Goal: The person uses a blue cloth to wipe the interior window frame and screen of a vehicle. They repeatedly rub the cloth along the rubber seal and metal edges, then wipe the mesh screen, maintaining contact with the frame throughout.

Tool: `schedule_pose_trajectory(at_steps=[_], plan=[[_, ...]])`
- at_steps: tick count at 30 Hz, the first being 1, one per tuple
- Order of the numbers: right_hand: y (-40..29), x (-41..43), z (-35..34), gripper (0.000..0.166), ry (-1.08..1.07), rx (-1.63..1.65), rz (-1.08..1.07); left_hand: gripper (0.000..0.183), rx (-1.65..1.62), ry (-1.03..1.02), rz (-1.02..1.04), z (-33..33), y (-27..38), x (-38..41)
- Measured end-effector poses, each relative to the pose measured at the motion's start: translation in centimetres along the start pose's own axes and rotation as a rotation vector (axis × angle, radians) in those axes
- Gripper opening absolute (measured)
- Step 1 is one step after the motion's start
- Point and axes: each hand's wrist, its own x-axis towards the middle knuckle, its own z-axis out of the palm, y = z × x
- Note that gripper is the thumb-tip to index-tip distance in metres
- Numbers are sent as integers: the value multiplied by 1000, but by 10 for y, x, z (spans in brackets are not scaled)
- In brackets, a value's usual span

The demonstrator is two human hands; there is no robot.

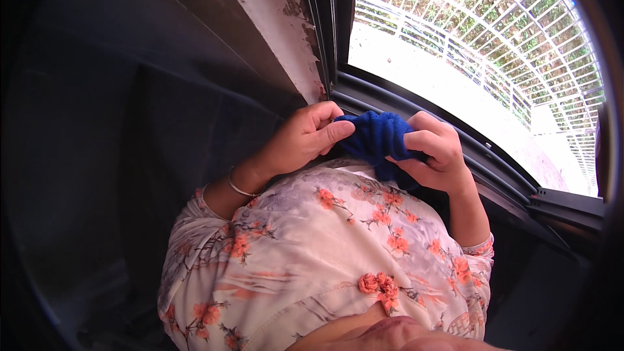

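Observation:
A bunched, twisted piece of blue plush cloth [378,134] is stretched between my two hands, just in front of my chest. My left hand [314,134] pinches its left end between thumb and curled fingers. On the other side, my right hand [438,148] grips the bundle with bent fingers, and part of the cloth hangs below it. The cloth's full shape is hidden by its folds. Around my left wrist is a silver-coloured bangle [240,185].
Beyond my hands runs a dark window frame [414,102] with sill tracks. To its left is a wall edge with peeling paint [273,19]. Outside, a white metal railing [446,48] stands before green plants. Dark surfaces lie in shadow on the left.

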Motion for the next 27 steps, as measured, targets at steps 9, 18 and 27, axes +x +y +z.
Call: schedule_pose_trajectory(at_steps=[9,18,27], plan=[[-10,4,-25,24,-57,-100,84,19,-58,98,-212,-27,-17,-23],[17,38,-20,20,-177,-305,196,17,852,525,-211,-108,-97,-76],[36,59,9,19,-169,-142,194,20,1238,633,-20,-98,-120,-81]])
